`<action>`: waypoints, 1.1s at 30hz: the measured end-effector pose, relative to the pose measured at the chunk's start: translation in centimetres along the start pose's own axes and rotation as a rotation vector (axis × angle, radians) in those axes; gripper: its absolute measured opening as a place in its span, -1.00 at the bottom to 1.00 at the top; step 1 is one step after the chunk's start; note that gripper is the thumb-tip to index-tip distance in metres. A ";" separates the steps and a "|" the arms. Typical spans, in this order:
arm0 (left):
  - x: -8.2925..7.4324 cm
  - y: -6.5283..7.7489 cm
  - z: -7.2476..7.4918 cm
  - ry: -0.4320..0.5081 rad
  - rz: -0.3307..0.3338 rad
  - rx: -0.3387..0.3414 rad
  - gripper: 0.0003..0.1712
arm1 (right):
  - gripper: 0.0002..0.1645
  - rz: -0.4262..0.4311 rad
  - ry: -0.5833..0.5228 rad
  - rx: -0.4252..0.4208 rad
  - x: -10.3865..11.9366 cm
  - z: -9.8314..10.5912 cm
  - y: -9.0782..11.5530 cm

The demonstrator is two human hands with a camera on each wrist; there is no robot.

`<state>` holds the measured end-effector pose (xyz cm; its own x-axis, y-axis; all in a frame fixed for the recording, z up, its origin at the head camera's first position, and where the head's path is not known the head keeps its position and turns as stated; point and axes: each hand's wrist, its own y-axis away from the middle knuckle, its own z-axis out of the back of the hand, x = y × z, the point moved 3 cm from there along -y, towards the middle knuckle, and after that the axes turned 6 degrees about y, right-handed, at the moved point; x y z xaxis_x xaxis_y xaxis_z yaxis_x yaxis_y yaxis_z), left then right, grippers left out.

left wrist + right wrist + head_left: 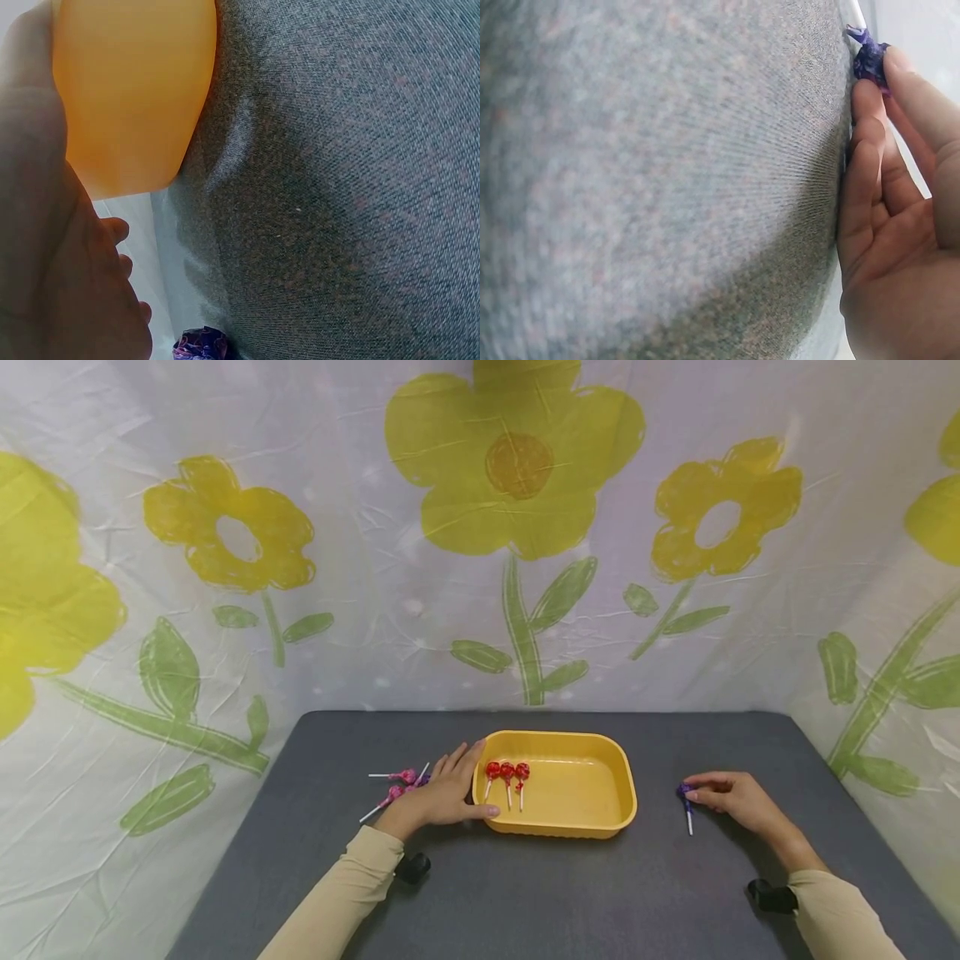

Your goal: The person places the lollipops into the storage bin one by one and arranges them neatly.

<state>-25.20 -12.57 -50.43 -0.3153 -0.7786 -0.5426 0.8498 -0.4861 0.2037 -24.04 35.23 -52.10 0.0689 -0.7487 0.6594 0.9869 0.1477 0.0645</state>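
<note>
My left hand (pixel 447 791) rests against the left end of a yellow tray (pixel 577 837), thumb over the near rim and fingers stretched along the side. In the left wrist view the palm lies beside the tray wall (pixel 135 97). Three red-wrapped lollipops (pixel 507 770) lie side by side inside the tray's left part. To the right, my right hand (pixel 738 800) pinches a purple-wrapped lollipop (pixel 685 789) by its head between thumb and index finger. Its white stick points toward me. In the right wrist view, that lollipop's wrapper (pixel 870 61) sits at the fingertips, close to the table.
Several pink and purple lollipops (pixel 393 793) lie left of the tray, partly hidden by my left hand. One purple wrapper (pixel 201 343) shows low in the left wrist view. The dark grey table (pixel 555 902) meets a flower-patterned cloth (pixel 405 635) behind and on both sides.
</note>
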 end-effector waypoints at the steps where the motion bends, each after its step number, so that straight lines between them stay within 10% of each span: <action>1: 0.0 0.0 0.0 0.000 0.000 0.000 0.38 | -0.52 -0.001 -0.003 -0.001 0.0 0.0 0.0; 33: 0.0 0.1 0.1 0.002 -0.004 0.002 0.38 | -0.44 0.009 -0.028 0.037 3.2 1.9 -1.0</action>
<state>-25.21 -12.66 -50.34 -0.3182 -0.7759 -0.5448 0.8478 -0.4900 0.2026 -25.07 33.92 -48.68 0.0736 -0.7286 0.6810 0.9801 0.1790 0.0857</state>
